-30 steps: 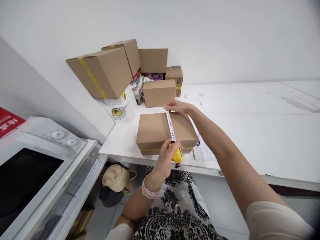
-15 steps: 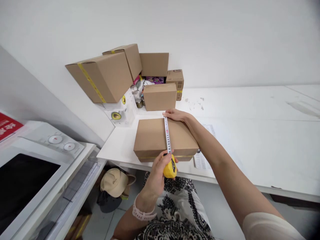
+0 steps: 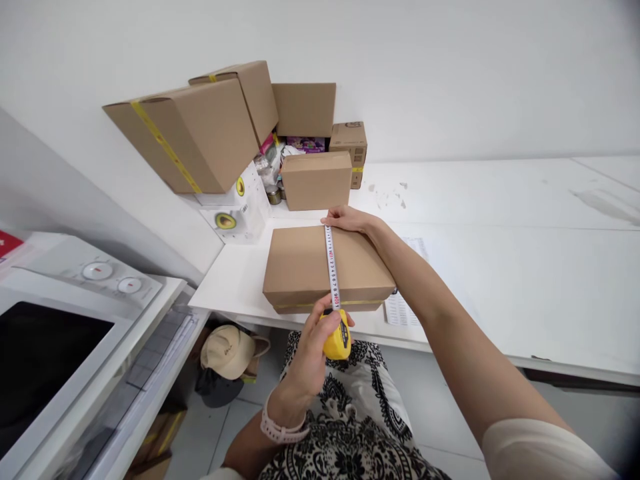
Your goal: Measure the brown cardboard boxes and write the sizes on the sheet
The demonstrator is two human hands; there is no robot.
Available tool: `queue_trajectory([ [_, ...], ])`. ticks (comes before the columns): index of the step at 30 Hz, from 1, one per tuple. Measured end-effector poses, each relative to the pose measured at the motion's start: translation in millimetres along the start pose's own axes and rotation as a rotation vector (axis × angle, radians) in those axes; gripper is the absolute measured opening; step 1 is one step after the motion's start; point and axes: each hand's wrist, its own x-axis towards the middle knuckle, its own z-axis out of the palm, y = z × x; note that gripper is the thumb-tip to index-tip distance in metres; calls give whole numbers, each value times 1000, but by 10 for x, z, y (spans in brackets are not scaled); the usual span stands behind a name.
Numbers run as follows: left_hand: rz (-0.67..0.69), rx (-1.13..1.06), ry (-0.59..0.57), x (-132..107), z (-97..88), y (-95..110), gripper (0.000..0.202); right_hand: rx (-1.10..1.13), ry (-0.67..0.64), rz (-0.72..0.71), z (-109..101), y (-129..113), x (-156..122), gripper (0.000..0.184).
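A closed brown cardboard box (image 3: 295, 260) lies on the white table near its front edge. Across its top, from far edge to near edge, runs the white blade of a tape measure (image 3: 337, 337). My left hand (image 3: 313, 350) is wrapped round the yellow case, just in front of the box's near side. At the far edge, my right hand (image 3: 347, 219) pinches the blade's end against the box, its fingers closed. Part of the right side of the box is hidden by my right forearm.
Several more cardboard boxes (image 3: 215, 133) are stacked at the back left, over a white carton with avocado pictures (image 3: 250, 217). A printed sheet (image 3: 400, 310) lies right of the box. A microwave (image 3: 65, 320) stands at left; caps (image 3: 227, 352) sit below the table.
A little more blade shows between my hands, and the yellow case sits slightly farther from the box. The whole view has shifted somewhat.
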Motion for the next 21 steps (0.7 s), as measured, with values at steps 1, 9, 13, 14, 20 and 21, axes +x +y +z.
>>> queue_trajectory([
  [1, 3, 2, 1, -5, 0, -2, 54, 9, 12, -3, 3, -7, -8, 35],
  [9, 0, 6, 14, -5, 8, 3, 54, 7, 16, -4, 6, -87, -82, 34],
  [13, 2, 3, 10, -14, 10, -2, 55, -45, 25, 1, -7, -118, -121, 31],
  [14, 7, 0, 5, -19, 11, -2, 54, -66, 22, 6, -11, -121, -120, 31],
  [20, -35, -64, -42, 28, -20, 44, 51, -154, -28, 40, -13, -129, -96, 33],
  [21, -51, -76, -47, 55, -32, 60, 50, -150, -22, 37, -6, -131, -101, 33],
])
